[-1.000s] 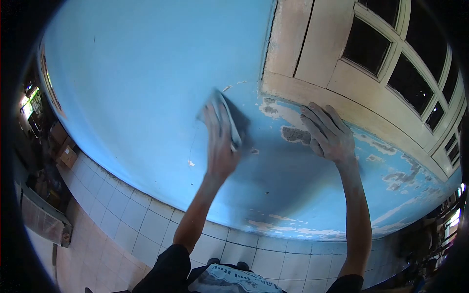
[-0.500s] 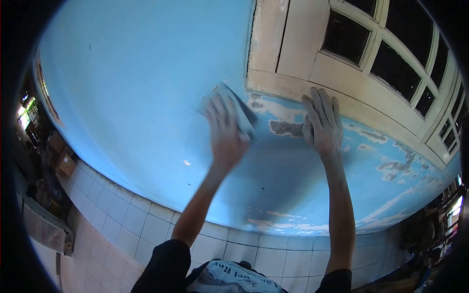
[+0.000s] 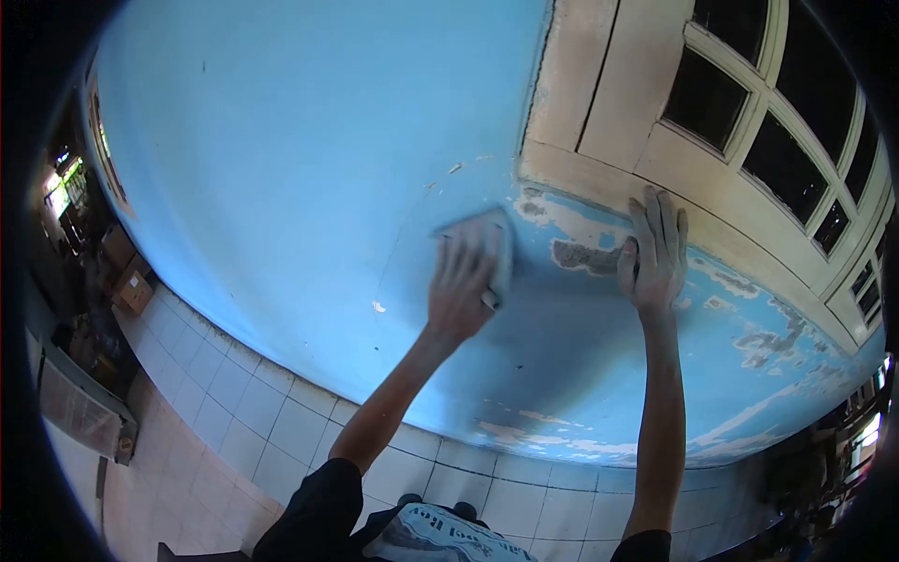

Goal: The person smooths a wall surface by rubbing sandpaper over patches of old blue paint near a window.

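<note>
My left hand (image 3: 461, 288) is pressed against the blue wall (image 3: 309, 187), its fingers over a folded grey sheet that looks like sandpaper (image 3: 504, 251). Motion smears this hand and the sheet's edges. To the right, my right hand (image 3: 658, 258) lies flat with fingers stretched out, fingertips on the lower edge of the cream window frame (image 3: 581, 173). It holds nothing. Both hands look dusty. Between them, a bare grey patch (image 3: 588, 257) shows where paint is gone.
More peeled paint (image 3: 777, 337) runs along the wall at right. White tiles (image 3: 281, 421) cover the floor below. A cardboard box (image 3: 134, 292) and a cabinet (image 3: 84, 403) stand at far left. The window has dark panes (image 3: 707, 98).
My left hand has slid the sandpaper down the wall, away from the window corner. My right hand keeps its place on the wall and frame. The whole view has shifted slightly.
</note>
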`<state>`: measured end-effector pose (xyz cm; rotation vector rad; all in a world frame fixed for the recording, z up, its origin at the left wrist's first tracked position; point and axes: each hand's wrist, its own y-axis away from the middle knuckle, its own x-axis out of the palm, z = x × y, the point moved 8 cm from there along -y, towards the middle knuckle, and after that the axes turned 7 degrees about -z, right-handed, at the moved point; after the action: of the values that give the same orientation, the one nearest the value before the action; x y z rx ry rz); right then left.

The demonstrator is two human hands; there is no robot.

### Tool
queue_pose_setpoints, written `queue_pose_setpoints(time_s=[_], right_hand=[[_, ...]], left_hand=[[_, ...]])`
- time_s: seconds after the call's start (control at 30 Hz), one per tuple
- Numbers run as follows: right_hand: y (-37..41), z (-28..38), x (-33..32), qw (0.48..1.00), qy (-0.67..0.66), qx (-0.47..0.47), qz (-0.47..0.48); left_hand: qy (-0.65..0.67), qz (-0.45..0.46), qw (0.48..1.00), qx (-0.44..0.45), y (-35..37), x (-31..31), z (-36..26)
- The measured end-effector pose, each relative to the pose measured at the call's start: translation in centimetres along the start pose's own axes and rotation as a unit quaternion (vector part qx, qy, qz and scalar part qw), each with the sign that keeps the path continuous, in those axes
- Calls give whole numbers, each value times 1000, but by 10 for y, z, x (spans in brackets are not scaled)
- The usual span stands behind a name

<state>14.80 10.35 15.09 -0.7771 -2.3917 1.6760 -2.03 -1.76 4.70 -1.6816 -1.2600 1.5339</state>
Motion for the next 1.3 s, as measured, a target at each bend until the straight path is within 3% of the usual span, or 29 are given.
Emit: queue_pose_setpoints(time_s=[0.07,0.13,0.17,0.23,0.33,0.47,0.53,0.63,0.67,0.73,0.87,0.93,0.97,1.1,1.2,1.23,1.3], right_hand=[[-3,-1,1,1000,5,1,0],[-3,0,-2,1000,5,1,-15],[-2,1,-2,1000,7,3,-12],[-4,1,-2,1000,1,11,-23],[-2,0,-3,999,9,4,-33],[-4,1,-4,999,-3,-6,-42],[-4,1,-5,999,-5,2,-37],[-4,-1,-4,1000,-9,11,-21],[-4,-2,-5,1000,-11,8,-25],[-3,-3,-6,999,-43,-2,-24],[6,-3,-8,998,-66,-17,-5],[18,-5,-9,995,-94,-43,-10],[24,-9,-10,995,-94,-41,-10],[49,-22,-21,998,-42,-40,7],[55,-44,-32,1000,-9,-14,6],[59,-50,-32,1000,5,0,14],[68,-55,-30,1000,10,9,6]], left_hand=[[2,-30,1000,-9,-22,-21,26],[28,-207,970,-121,-45,-66,66],[30,-205,971,-120,-42,-62,63],[-5,-123,990,-68,-27,-37,38],[42,12,999,-24,24,13,10],[17,-54,998,-41,-21,-22,37],[-3,-200,975,-95,-48,-60,52],[-28,-146,988,-48,-27,-29,14],[-2,-63,997,-54,-4,2,4],[10,5,1000,-26,29,38,-23],[-31,-72,995,-62,-30,5,-30],[5,-187,981,-56,-71,-33,-31],[4,-185,981,-55,-66,-27,-37],[-19,-9,1000,14,33,68,-74],[-28,47,998,12,31,65,-67],[-78,-9,996,30,17,53,-56],[-53,-199,975,-84,-29,-3,-18]])
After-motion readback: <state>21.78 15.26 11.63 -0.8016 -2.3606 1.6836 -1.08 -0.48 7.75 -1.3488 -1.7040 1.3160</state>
